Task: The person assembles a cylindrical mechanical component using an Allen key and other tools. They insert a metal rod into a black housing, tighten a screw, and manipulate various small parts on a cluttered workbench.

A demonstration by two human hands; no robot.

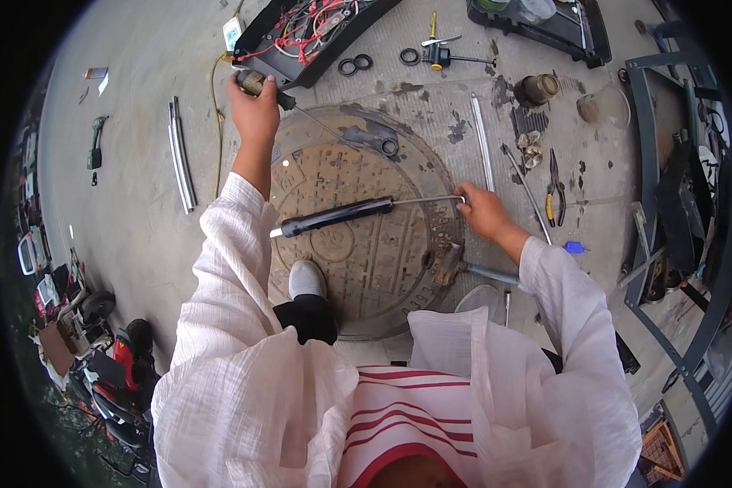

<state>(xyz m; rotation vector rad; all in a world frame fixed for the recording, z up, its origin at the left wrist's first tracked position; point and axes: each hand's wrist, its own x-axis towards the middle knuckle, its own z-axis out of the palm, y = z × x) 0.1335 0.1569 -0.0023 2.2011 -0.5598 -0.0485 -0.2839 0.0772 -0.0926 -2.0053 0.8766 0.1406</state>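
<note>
My left hand (254,112), at the upper left, is closed around the dark handle of a screwdriver (327,128). Its thin shaft slants down toward a black ring (389,147) on the round metal manhole cover (333,313). Across that cover runs a black shock absorber tube (337,216), with a pale tip at its left end and a slim metal rod (428,199) at its right. The fingers of my right hand (484,213) are closed on the rod's far right end. Below this hand a hammer (449,264) lies on the cover's edge.
A black case with red wires (321,37) stands beyond my left hand. Black rings (355,64), metal tubes (481,142), yellow-handled pliers (555,191) and a brown can (537,89) lie about. At right is a metal rack (667,333); my shoe (307,281) rests on the cover.
</note>
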